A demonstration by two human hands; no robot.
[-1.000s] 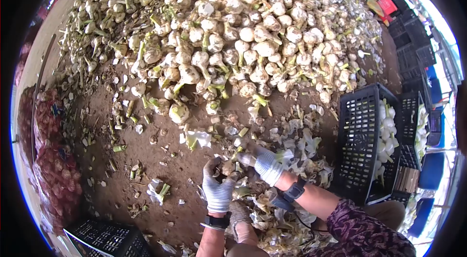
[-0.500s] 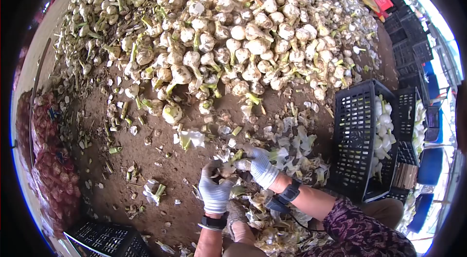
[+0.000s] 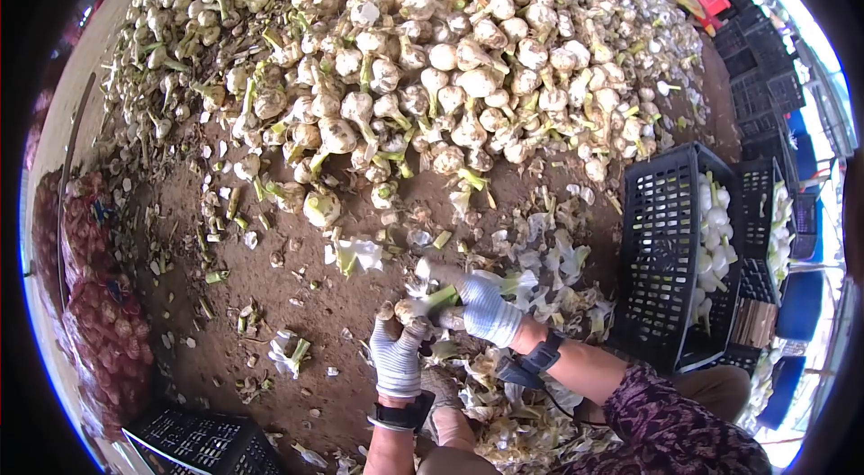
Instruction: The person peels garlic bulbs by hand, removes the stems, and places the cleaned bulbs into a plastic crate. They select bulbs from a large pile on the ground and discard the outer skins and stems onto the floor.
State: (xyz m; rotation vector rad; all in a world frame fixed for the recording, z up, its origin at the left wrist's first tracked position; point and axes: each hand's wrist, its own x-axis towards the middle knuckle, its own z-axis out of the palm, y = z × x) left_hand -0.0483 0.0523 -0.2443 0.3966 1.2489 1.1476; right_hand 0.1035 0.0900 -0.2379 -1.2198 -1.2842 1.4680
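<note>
Between my hands is a garlic bulb (image 3: pixel 412 308) with a thick green stem (image 3: pixel 441 297) pointing right. My left hand (image 3: pixel 397 354), in a striped white glove with dirty fingertips, is closed round the bulb from below. My right hand (image 3: pixel 487 310), gloved the same way, is closed at the stem, its forefinger reaching out over it. The right fingertips are partly hidden. A white scrap of peel (image 3: pixel 423 269) shows by the right forefinger. Beneath and beside the hands lie loose garlic skins (image 3: pixel 481 367).
A large heap of untrimmed garlic (image 3: pixel 477 70) fills the far ground. Black crates (image 3: pixel 661 250) stand at right, the nearest holding cleaned white garlic (image 3: pixel 715 241). Red net sacks (image 3: pixel 103 322) line the left edge. Another black crate (image 3: pixel 193 439) sits front left.
The right hand has shifted slightly right and its forefinger has straightened. The bulb and its green stem now show more clearly between the hands. The view has moved slightly.
</note>
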